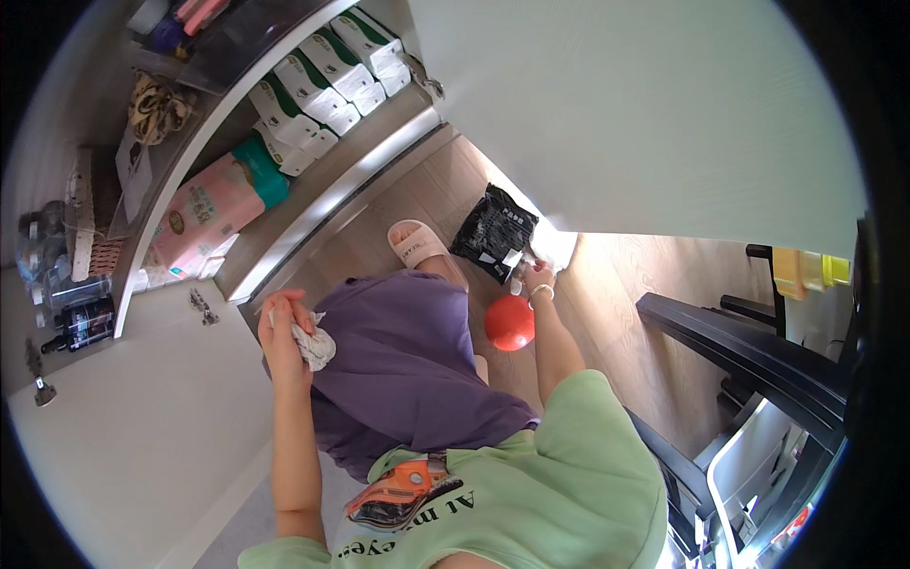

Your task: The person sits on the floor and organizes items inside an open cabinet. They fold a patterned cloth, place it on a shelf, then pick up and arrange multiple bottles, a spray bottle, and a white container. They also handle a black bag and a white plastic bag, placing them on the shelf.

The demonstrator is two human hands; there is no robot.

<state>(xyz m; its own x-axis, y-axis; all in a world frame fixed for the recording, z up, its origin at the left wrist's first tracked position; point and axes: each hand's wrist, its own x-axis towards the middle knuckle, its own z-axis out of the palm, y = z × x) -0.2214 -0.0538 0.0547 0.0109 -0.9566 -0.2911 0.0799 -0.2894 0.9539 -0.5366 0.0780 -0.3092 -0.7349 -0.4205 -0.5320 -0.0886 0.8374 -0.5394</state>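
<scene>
My left hand (286, 338) is closed around a crumpled white tissue or cloth (316, 348), above my left thigh. Down at the floor, my right hand (539, 276), with a bracelet at its wrist, reaches to the edge of a black plastic package (495, 226) bearing white printing and a label. Bright white material (556, 245), perhaps a bag, lies just beyond those fingers. Small pale items show at the fingertips, but whether they are gripped is unclear. A red ball (509, 323) rests on the floor beside my right wrist.
At the left, an open cabinet holds several tissue packs (313, 82), a pink package (213, 206), a wicker basket (103, 245) and bottles (85, 320). Its white door (640, 121) hangs over the upper right. A black furniture frame (739, 370) stands at the right.
</scene>
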